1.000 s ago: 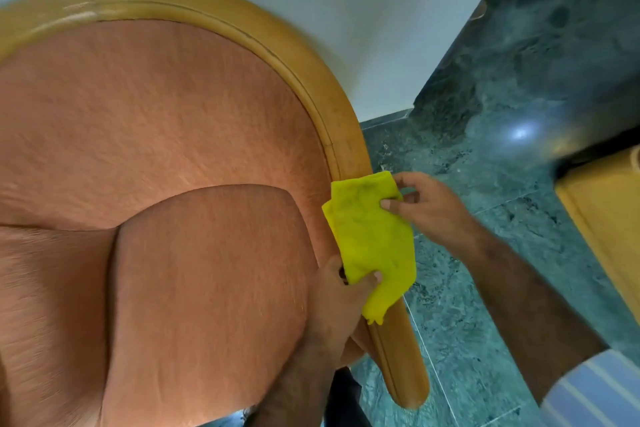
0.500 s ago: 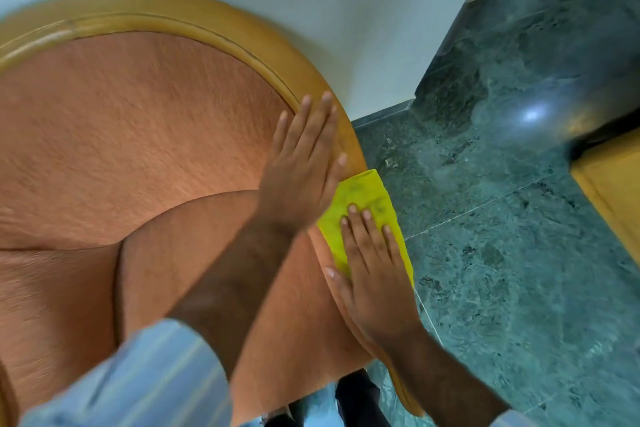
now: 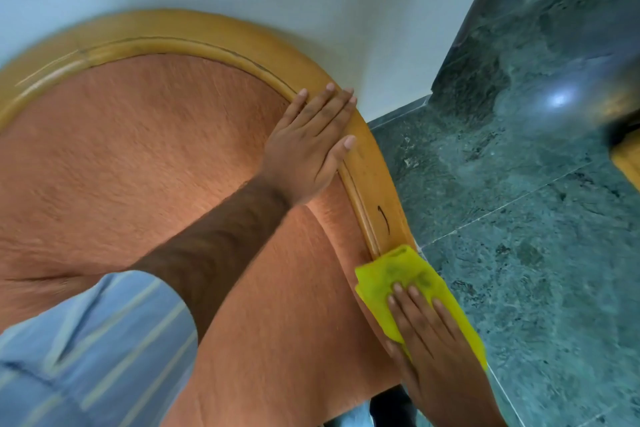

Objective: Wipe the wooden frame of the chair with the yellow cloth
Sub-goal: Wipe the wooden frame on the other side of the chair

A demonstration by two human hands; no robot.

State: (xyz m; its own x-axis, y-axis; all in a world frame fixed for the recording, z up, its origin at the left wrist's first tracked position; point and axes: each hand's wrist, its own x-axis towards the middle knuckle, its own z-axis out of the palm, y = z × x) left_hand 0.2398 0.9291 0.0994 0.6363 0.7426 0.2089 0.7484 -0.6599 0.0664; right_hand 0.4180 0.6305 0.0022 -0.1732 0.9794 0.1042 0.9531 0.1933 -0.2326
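Both my hands lie flat: left hand (image 3: 310, 146) spread on the wooden frame (image 3: 375, 184), right hand (image 3: 429, 340) pressing the yellow cloth (image 3: 398, 274) onto it.

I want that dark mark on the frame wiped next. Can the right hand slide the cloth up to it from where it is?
Probably yes. The right hand presses the yellow cloth flat on the wooden frame just below the dark mark, with bare wood between. The left hand rests farther up the frame, beyond the mark.

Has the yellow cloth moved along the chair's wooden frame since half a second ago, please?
Yes. The yellow cloth has slid down the wooden frame toward its lower end, away from the left hand resting higher up.
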